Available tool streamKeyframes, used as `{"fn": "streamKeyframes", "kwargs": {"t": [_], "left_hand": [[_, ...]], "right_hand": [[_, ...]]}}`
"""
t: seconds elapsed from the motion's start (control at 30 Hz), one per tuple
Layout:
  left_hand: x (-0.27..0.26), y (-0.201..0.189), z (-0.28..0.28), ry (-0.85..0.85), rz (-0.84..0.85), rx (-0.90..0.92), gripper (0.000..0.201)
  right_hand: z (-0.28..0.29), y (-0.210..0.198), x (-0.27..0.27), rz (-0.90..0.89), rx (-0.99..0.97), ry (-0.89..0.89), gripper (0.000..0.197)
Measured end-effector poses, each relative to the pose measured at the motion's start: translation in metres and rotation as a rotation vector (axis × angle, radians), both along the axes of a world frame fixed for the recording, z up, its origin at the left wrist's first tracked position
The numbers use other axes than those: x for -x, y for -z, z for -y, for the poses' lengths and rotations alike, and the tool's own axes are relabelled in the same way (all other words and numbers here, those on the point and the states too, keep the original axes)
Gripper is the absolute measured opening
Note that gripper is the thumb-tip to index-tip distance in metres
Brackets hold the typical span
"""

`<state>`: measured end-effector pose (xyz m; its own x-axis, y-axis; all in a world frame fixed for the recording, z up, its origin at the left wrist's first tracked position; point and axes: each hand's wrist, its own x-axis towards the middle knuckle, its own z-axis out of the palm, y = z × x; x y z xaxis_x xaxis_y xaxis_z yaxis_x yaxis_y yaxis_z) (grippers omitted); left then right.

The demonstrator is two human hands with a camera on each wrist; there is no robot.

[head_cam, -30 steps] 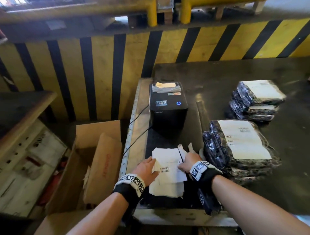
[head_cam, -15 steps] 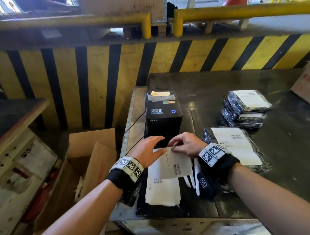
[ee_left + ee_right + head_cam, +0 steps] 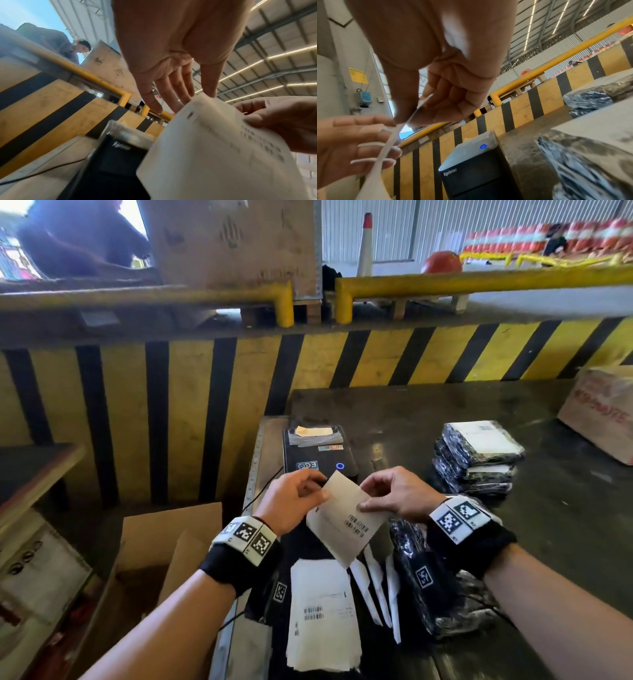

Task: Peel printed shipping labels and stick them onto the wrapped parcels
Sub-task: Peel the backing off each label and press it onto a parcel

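Observation:
A white shipping label [image 3: 346, 520] with a barcode is held tilted in the air in front of the black label printer [image 3: 318, 455]. My left hand [image 3: 317, 491] pinches its upper left edge, thumb in front and fingers [image 3: 178, 86] behind. My right hand [image 3: 364, 505] pinches its right edge between thumb and forefinger [image 3: 426, 115]. A pile of further labels [image 3: 323, 614] lies on the table below. A black wrapped parcel [image 3: 424, 583] lies under my right wrist. A stack of labelled parcels [image 3: 479, 455] sits further right.
White backing strips [image 3: 375, 587] lie beside the label pile. An open cardboard box [image 3: 161, 546] stands on the floor to the left, and another box [image 3: 603, 412] sits at the table's far right. A yellow-and-black striped barrier [image 3: 308, 361] runs behind the table.
Both hands have lifted one label off the pile and raised it in front of the printer. The head view has tilted upward.

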<state>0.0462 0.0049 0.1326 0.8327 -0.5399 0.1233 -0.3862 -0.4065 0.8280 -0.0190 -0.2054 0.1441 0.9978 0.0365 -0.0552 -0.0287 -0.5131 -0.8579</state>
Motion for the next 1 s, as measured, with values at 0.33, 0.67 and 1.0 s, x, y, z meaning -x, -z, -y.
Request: {"fn": "streamKeyframes", "kwargs": {"t": [0.33, 0.67, 1.0], "left_hand": [[-0.004, -0.039, 0.001, -0.025, -0.037, 0.221, 0.022], [-0.007, -0.049, 0.008, -0.032, -0.064, 0.269, 0.022], [-0.011, -0.048, 0.008, -0.049, -0.057, 0.258, 0.021]], "right_hand": [[0.019, -0.030, 0.009, 0.016, -0.092, 0.014, 0.005], [0.024, -0.043, 0.013, 0.049, -0.006, -0.062, 0.015], [0.021, -0.050, 0.013, 0.053, -0.030, -0.131, 0.018]]}}
